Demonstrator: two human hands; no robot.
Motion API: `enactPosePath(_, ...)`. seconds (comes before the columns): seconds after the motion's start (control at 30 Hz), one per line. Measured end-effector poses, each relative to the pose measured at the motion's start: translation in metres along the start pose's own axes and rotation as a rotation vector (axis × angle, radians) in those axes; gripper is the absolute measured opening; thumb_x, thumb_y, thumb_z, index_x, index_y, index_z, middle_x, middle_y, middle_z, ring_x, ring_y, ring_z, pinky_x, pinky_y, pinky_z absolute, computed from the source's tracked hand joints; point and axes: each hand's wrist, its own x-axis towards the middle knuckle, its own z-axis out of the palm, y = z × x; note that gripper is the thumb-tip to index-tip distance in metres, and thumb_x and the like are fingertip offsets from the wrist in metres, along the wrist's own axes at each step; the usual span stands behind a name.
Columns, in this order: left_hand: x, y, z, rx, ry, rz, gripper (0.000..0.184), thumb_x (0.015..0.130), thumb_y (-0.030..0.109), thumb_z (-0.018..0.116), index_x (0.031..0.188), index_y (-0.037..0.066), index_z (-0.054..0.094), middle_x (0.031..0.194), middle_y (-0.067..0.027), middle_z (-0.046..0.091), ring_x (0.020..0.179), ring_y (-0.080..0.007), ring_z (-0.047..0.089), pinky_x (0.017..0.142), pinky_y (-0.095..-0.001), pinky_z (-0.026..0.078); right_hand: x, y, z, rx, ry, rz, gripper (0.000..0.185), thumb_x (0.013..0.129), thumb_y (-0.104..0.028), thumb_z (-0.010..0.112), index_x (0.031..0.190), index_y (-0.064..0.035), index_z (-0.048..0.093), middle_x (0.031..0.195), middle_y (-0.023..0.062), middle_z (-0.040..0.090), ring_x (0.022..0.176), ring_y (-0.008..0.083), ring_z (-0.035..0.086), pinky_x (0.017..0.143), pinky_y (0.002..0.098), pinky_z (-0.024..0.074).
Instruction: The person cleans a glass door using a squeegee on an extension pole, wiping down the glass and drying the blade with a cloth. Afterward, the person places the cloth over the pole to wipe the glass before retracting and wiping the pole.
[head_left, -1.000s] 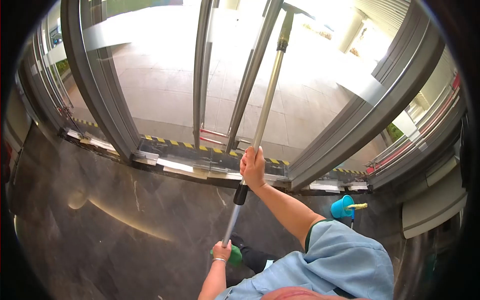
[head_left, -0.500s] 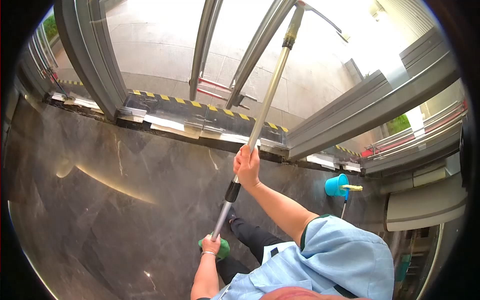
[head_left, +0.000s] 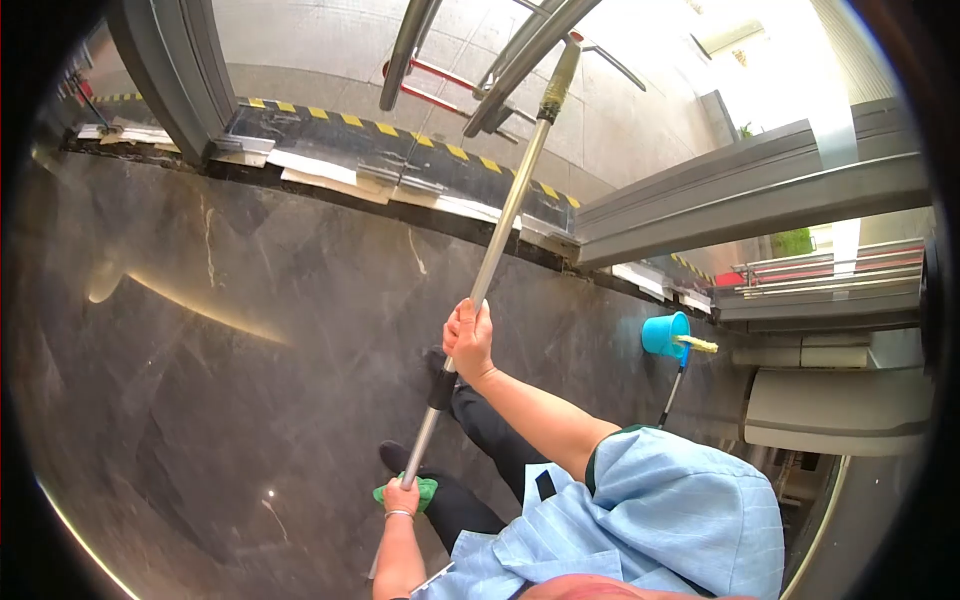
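A long telescopic pole (head_left: 510, 212) slants up and away from me, with a thin-bladed squeegee head (head_left: 612, 66) at its far end by the glass. My right hand (head_left: 468, 340) is closed round the pole's middle, above a black collar. Lower down, my left hand (head_left: 402, 497) grips the pole near its bottom, and a green cloth (head_left: 424, 491) is bunched at that same hand. A bit of the pole shows below the left wrist. Whether the blade touches the glass I cannot tell.
A blue bucket (head_left: 664, 335) stands on the dark floor (head_left: 250, 400) at the right, beside a second pole with a yellowish fluffy head (head_left: 697, 344). Grey door frames (head_left: 750, 205) and upright metal handles (head_left: 530, 65) rise ahead. White sheets (head_left: 330, 174) line the threshold.
The squeegee head has come lower in view, and both hands have shifted down and left with the pole. My view has tilted somewhat, showing more floor and more of my feet.
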Motion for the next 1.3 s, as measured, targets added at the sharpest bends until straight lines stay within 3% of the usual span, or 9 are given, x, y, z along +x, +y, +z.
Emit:
enactPosePath(0.43,-0.054,-0.017,-0.011,0.078,-0.128,-0.314,0.027,0.076,0.033,0.067,0.080,0.006,0.071,0.080,-0.0225,0.066,0.079,-0.0414,0.064,0.073,-0.0473,0.051,-0.001,0.080,-0.031,0.047,0.077,0.261,0.024,0.100,-0.034,0.045,0.088,-0.0145,0.039,0.060,-0.0032,0.036,0.042,0.0083,0.034,0.037,0.0244,0.0289)
enactPosePath(0.73,-0.095,-0.002,-0.091,0.274,-0.114,0.014,0.028,0.071,0.037,0.071,0.075,0.010,0.069,0.090,-0.0164,0.061,0.089,-0.0349,0.061,0.078,-0.0456,0.050,-0.087,-0.022,-0.057,0.166,0.204,0.231,0.025,0.098,-0.028,0.049,0.083,-0.0091,0.040,0.064,0.0058,0.046,0.048,0.0184,0.047,0.051,0.0379,0.0476)
enactPosePath(0.8,-0.091,0.053,-0.137,0.225,-0.103,0.197,0.033,0.069,0.042,0.073,0.074,0.010,0.068,0.086,-0.0160,0.060,0.086,-0.0343,0.061,0.077,-0.0448,0.050,-0.123,-0.040,-0.065,0.002,0.072,0.250,0.026,0.098,-0.028,0.048,0.087,-0.0049,0.044,0.073,0.0133,0.059,0.063,0.0256,0.064,0.057,0.0399,0.0528)
enactPosePath(0.93,-0.084,0.178,-0.213,0.144,-0.152,0.436,0.045,0.068,0.052,0.072,0.087,0.010,0.070,0.093,-0.0160,0.064,0.089,-0.0334,0.062,0.080,-0.0427,0.050,-0.194,-0.112,-0.007,-0.036,-0.134,0.410,0.029,0.098,-0.028,0.050,0.104,0.0003,0.049,0.093,0.0179,0.066,0.088,0.0295,0.067,0.081,0.0396,0.0542)
enactPosePath(1.03,-0.086,0.220,-0.257,0.172,-0.083,0.474,0.052,0.068,0.055,0.071,0.094,0.010,0.070,0.097,-0.0166,0.066,0.092,-0.0324,0.063,0.083,-0.0419,0.050,-0.190,-0.157,0.011,-0.154,-0.332,0.334,0.042,0.093,-0.029,0.059,0.118,0.0027,0.048,0.111,0.0191,0.062,0.106,0.0307,0.061,0.093,0.0418,0.0491)
enactPosePath(1.1,-0.100,0.256,-0.288,0.148,-0.068,0.460,0.050,0.069,0.051,0.072,0.095,0.009,0.070,0.094,-0.0154,0.068,0.091,-0.0317,0.066,0.082,-0.0403,0.051,-0.190,-0.195,0.015,-0.704,-0.818,-0.177,0.074,0.083,-0.033,0.072,0.138,0.0001,0.035,0.137,0.0206,0.044,0.126,0.0326,0.045,0.103,0.0424,0.0404)
enactPosePath(1.13,-0.100,0.261,-0.294,0.157,-0.055,0.469,0.050,0.069,0.051,0.072,0.095,0.009,0.070,0.094,-0.0154,0.068,0.091,-0.0317,0.066,0.082,-0.0403,0.051,-0.188,-0.198,0.015,-0.697,-0.819,-0.194,0.074,0.083,-0.033,0.072,0.138,0.0001,0.035,0.137,0.0206,0.044,0.126,0.0326,0.045,0.103,0.0424,0.0404)
enactPosePath(1.2,-0.091,0.278,-0.301,0.040,-0.057,0.573,0.046,0.068,0.046,0.075,0.095,0.009,0.070,0.091,-0.0144,0.068,0.088,-0.0310,0.066,0.079,-0.0389,0.052,-0.175,-0.197,0.017,-0.882,-0.914,-0.330,0.099,0.074,-0.032,0.081,0.146,-0.0004,0.023,0.150,0.0215,0.023,0.140,0.0311,0.023,0.113,0.0397,0.0244)
enactPosePath(1.3,-0.088,0.317,-0.304,-0.006,-0.124,0.726,0.041,0.069,0.036,0.078,0.097,0.008,0.070,0.093,-0.0138,0.068,0.089,-0.0303,0.066,0.079,-0.0378,0.052,-0.152,-0.167,0.023,-0.610,-1.079,-0.077,0.098,0.079,-0.026,0.077,0.151,-0.0087,0.012,0.148,0.0147,0.031,0.137,0.0246,0.028,0.111,0.0359,0.0253)
